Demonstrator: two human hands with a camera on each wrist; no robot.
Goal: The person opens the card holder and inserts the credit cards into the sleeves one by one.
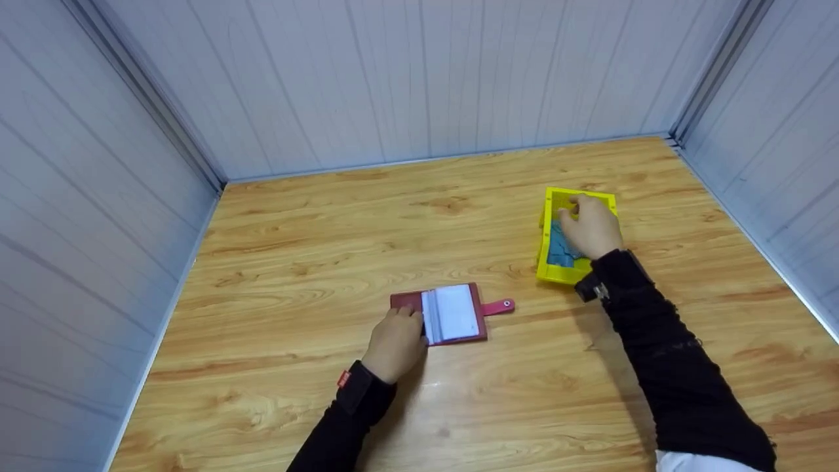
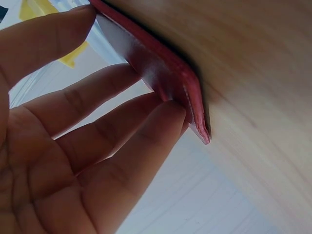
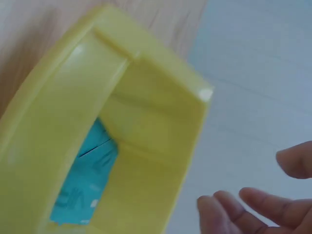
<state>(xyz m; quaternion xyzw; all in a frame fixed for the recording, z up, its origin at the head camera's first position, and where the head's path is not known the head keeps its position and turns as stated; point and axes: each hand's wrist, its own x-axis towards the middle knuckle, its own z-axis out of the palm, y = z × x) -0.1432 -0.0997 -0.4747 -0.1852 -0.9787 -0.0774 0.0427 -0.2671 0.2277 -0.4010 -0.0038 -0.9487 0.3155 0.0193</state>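
Note:
A red card holder point(image 1: 482, 328) lies spread on the table, its clear sleeves point(image 1: 457, 311) facing up and a snap strap point(image 1: 498, 307) sticking out to the right. My left hand point(image 1: 395, 344) rests its fairly straight fingertips on the left cover, whose red inner face point(image 2: 146, 73) shows in the left wrist view; the thumb is at the cover's edge. Over a yellow bin point(image 1: 543, 262) hovers my right hand point(image 1: 593, 226), thumb and fingers apart with nothing between them. Blue-green cards point(image 3: 87, 175) lie on the bin's floor, partly hidden by that hand in the head view.
The wood-grain table point(image 1: 295, 262) is bounded by a pale panelled wall point(image 1: 393, 78) at the back and by similar walls left and right. The bin stands toward the right, farther back than the card holder.

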